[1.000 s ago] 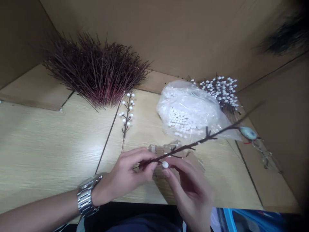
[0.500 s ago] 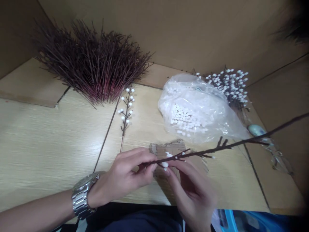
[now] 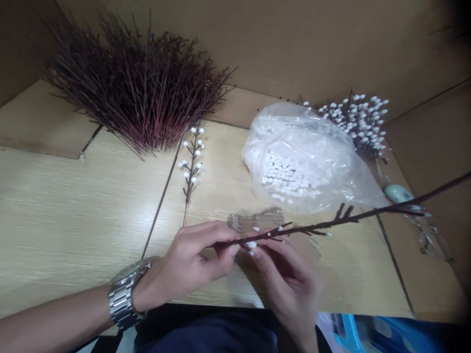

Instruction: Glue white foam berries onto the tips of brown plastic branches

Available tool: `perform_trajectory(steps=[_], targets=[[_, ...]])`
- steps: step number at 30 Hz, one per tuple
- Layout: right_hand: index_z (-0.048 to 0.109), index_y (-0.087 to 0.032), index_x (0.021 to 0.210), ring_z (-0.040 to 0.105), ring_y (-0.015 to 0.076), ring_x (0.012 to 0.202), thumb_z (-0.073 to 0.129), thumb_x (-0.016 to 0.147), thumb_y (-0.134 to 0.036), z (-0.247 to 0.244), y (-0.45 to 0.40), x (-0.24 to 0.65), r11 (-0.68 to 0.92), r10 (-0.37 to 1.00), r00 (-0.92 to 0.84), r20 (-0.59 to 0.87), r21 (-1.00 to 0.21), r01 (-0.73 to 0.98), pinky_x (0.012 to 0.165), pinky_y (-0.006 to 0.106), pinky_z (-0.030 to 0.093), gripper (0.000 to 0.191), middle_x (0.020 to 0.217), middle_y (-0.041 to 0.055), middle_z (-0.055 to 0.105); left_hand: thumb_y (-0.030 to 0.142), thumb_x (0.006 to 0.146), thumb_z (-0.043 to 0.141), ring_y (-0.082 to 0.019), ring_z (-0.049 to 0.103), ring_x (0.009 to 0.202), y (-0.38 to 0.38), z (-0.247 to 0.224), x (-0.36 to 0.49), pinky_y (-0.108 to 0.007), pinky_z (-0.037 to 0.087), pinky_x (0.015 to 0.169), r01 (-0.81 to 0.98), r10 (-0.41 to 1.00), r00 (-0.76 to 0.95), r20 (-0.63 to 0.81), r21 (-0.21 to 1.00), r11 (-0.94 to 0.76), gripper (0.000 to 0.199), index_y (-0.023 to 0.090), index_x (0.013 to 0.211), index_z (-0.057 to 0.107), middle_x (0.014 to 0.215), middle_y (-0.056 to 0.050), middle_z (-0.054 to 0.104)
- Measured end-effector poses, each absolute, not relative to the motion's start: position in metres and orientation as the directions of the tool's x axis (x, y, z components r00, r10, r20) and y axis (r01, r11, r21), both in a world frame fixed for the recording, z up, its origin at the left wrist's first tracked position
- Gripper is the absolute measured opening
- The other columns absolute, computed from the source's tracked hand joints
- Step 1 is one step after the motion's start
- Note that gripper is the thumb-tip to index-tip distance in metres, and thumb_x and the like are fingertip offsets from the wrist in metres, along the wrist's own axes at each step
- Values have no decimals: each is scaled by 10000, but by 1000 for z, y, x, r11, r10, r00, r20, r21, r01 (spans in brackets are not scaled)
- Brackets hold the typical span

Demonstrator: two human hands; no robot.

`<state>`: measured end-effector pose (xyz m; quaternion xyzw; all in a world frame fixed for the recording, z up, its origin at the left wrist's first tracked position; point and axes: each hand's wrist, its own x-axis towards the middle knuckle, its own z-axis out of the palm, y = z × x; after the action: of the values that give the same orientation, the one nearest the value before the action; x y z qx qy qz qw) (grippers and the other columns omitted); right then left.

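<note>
A dark brown artificial twig [image 3: 316, 227] slants across the front of the table, reaching up past the right edge of the view. My left hand [image 3: 204, 252] is closed around its lower end, thumb against fingers. Close by, my right hand [image 3: 289, 279] pinches at a white berry [image 3: 251, 244] on the twig's underside. Small white tips dot a few of the side shoots. Under the hands lies a piece of torn brown cardboard [image 3: 257, 220]. A finished-looking berry twig [image 3: 192, 166] with white berries rests beyond my left hand.
A thick bundle of bare twigs [image 3: 147, 93] spreads at the back left. A clear plastic bag [image 3: 312, 162] of white berries lies right of centre, with white-berried twigs [image 3: 355, 120] behind it. A pale green oval object [image 3: 398, 193] and glasses [image 3: 434, 240] sit at the right.
The view has shifted slightly. The white piece above the twig near my right fingers looks smaller now. Both hands keep nearly the same place on the twig.
</note>
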<state>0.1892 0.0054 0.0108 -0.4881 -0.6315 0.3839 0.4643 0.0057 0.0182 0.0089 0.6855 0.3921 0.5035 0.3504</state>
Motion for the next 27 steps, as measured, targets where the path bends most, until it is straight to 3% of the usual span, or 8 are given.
perform_trajectory(steps=[9, 18, 27], targets=[[773, -322, 1001, 744, 161, 809, 736, 857, -125, 6, 9, 188, 247, 969, -72, 236, -935, 255, 698, 260, 631, 246, 916, -21, 782, 86, 897, 663, -113, 641, 612, 16, 6, 4, -205, 521, 585, 143, 910, 197, 364, 908, -394, 123, 173, 980, 692, 705, 8, 689], [762, -338, 1022, 728, 120, 806, 715, 876, -101, 8, 13, 186, 240, 969, -110, 221, -946, 216, 710, 208, 614, 282, 900, -48, 769, 100, 899, 661, -123, 675, 642, 17, 9, 7, -203, 540, 598, 105, 947, 178, 266, 952, -287, 72, 131, 920, 723, 692, -15, 712], [782, -306, 999, 739, 166, 731, 728, 876, -163, 8, 14, 188, 247, 968, -105, 227, -933, 261, 615, 262, 623, 197, 859, -6, 780, 112, 896, 660, -137, 682, 639, 15, 7, 7, -219, 560, 586, 97, 955, 177, 239, 961, -258, 83, 138, 922, 734, 724, -35, 740]])
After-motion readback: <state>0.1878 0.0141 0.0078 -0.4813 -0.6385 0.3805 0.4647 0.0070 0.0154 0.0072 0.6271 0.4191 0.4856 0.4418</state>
